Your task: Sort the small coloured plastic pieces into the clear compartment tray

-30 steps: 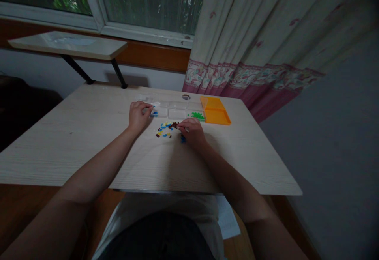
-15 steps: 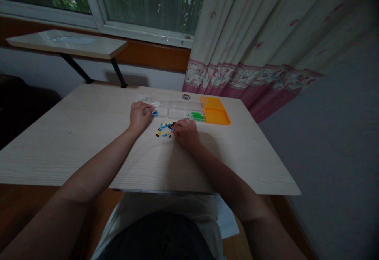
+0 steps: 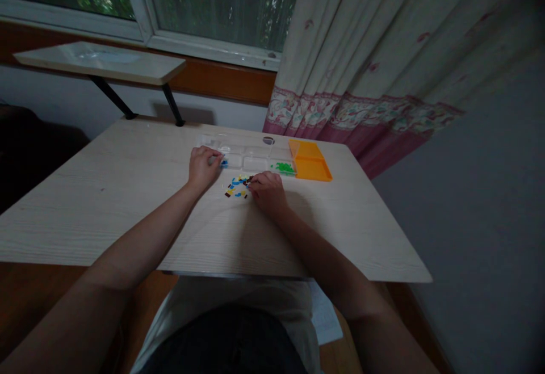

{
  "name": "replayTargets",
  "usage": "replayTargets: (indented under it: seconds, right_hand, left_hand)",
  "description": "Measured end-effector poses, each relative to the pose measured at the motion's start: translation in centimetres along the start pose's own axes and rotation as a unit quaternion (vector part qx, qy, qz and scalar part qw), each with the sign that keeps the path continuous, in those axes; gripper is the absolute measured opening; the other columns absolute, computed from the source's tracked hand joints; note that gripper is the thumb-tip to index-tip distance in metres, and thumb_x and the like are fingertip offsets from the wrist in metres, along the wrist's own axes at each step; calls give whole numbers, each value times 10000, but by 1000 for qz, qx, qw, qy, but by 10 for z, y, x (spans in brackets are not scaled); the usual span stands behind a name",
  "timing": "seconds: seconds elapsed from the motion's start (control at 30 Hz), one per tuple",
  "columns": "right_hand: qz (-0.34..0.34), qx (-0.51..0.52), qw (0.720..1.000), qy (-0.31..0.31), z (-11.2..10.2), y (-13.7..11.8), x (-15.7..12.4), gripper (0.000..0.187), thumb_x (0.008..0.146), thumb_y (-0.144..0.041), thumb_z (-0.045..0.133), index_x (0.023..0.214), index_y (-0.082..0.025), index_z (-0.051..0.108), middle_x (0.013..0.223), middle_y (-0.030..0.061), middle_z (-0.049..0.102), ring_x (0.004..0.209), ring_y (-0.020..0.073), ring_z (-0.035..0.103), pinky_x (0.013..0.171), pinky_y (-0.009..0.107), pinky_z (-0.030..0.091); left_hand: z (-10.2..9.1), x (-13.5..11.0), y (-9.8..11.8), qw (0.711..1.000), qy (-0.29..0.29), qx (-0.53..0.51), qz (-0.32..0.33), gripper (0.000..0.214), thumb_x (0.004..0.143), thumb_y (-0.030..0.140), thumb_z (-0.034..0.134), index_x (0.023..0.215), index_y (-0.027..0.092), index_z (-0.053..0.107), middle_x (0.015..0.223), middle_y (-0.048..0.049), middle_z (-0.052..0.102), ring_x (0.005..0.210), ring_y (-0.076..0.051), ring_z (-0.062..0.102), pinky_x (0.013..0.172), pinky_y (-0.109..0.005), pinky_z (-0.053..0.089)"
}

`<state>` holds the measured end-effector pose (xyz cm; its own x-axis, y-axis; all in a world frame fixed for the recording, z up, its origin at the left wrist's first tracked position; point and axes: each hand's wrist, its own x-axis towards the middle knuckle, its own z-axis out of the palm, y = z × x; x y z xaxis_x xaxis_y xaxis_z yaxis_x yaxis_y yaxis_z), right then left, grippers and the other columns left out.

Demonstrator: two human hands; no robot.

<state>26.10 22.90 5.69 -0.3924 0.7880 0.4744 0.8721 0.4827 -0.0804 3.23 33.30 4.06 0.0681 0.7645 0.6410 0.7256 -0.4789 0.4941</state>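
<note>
My left hand (image 3: 204,168) is at the left end of a clear compartment tray (image 3: 256,163), thumb and finger pinched over its front left compartment. Small blue pieces (image 3: 225,164) lie in that compartment, just under the fingertips. My right hand (image 3: 269,190) rests at the right edge of a loose pile of small yellow, blue and dark brown pieces (image 3: 238,183), with its fingertips closed together. What either pinch holds is too small to make out. Small green pieces (image 3: 284,167) fill part of the tray's front right compartment.
An open orange box (image 3: 313,169) stands against the tray's right end. A dark oval spot (image 3: 268,141) shows behind the tray. At the back left, a raised shelf (image 3: 102,62) stands on black legs over the wooden table (image 3: 128,192). A curtain (image 3: 340,79) hangs behind the right side.
The view has shifted very slightly. Both hands stay in about the same places, the left at the tray and the right at the pile.
</note>
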Motion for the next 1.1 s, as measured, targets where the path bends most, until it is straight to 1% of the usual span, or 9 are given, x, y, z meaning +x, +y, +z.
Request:
replayTargets:
  seconds: [0.17,0.27,0.37,0.53,0.6,0.73,0.9,1.1]
  right_hand:
    - [5,35,999,23,-1,8,-2,133,908,-220,618,889,-260,744,991,31,707,981,218,516,860,394,340]
    - [30,81,995,56,-3,16,-5,118,908,-276,632,905,-263,749,959,30,710,969,219,537,858,387,363]
    - [63,126,986,89,-6,26,-6,135,907,-298,633,878,-248,754,916,38,710,923,209,559,861,379,394]
    - [87,143,976,137,-7,37,-5,129,888,-273,647,827,-238,756,859,33,708,883,203,578,857,372,429]
    - [87,144,976,139,-6,37,-4,134,891,-282,645,830,-241,757,857,34,709,878,204,581,853,376,433]
    - [80,154,978,119,-3,32,-5,148,902,-296,629,843,-249,756,869,32,709,868,197,582,836,372,432]
    - [72,155,979,107,-3,31,-5,158,906,-290,621,839,-245,757,873,35,711,870,199,583,835,376,421]
    - [81,167,976,114,-1,34,-6,134,893,-281,637,848,-249,760,876,33,712,877,205,585,834,378,431]
  left_hand:
    - [-1,0,-1,1000,2,-7,-4,192,894,348,605,851,192,707,873,-71,625,951,-251,541,935,-463,406]
    - [-1,0,-2,1000,11,-1,-15,192,885,359,616,845,201,717,871,-78,626,968,-272,537,921,-462,415]
    - [-1,0,-4,1000,11,2,-22,195,880,360,628,852,193,725,874,-82,625,975,-273,522,921,-461,412]
    - [1,0,-11,1000,4,-7,-18,183,877,330,646,864,165,724,859,-77,610,949,-243,501,920,-461,388]
    - [3,0,-14,1000,8,-10,-11,192,877,339,648,857,163,721,864,-77,607,937,-233,491,921,-456,379]
    - [4,-1,-16,1000,10,-8,-6,226,887,362,636,856,156,723,883,-88,610,945,-236,477,909,-447,378]
    - [5,-1,-15,1000,9,4,-13,195,881,333,642,866,164,738,905,-101,613,981,-256,490,920,-462,389]
    - [4,-1,-15,1000,14,-15,1,221,905,359,616,907,166,724,892,-72,585,976,-229,472,928,-451,376]
